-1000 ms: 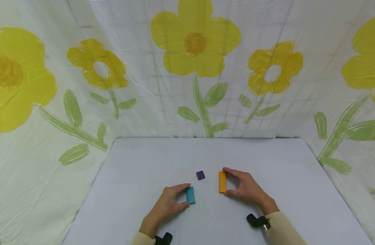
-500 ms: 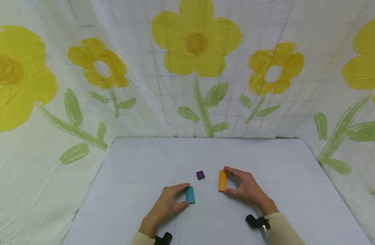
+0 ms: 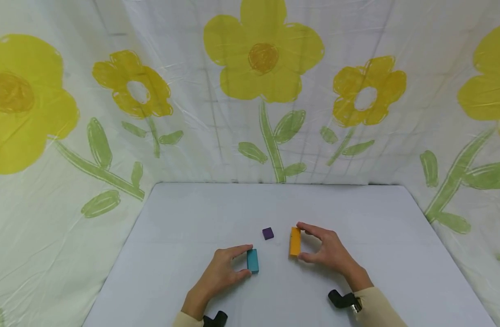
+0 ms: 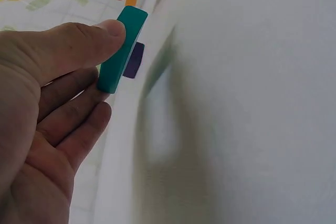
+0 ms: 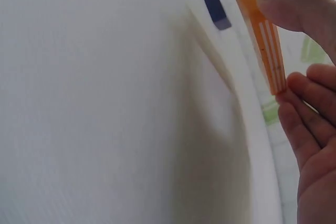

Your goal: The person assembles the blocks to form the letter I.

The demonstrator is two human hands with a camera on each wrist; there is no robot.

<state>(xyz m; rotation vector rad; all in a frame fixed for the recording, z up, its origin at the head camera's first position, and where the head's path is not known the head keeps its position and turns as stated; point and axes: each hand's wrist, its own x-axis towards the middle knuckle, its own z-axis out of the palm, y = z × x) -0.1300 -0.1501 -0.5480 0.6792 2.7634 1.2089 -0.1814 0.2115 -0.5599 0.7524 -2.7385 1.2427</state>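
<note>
Between thumb and fingertips, my left hand (image 3: 223, 271) pinches a teal rectangular block (image 3: 252, 261) by its two ends. My right hand (image 3: 331, 252) holds a longer orange block (image 3: 295, 242) the same way, thumb at the near end. White stripes run along one side of the orange block (image 5: 269, 51) in the right wrist view. Both blocks look raised a little off the table, their shadows lying apart from them in the wrist views. A small purple block (image 3: 268, 233) lies on the table between the two hands, slightly farther back, touched by neither.
The white table (image 3: 192, 213) reaches back to a hanging cloth (image 3: 184, 150) printed with yellow flowers, which also drapes along both sides. A black wrist-worn device (image 3: 342, 299) sits by the right sleeve, another (image 3: 215, 319) by the left.
Both held blocks have shifted very slightly left, the orange one tilting a little. The grips stay the same, and the purple block keeps its place on the table.
</note>
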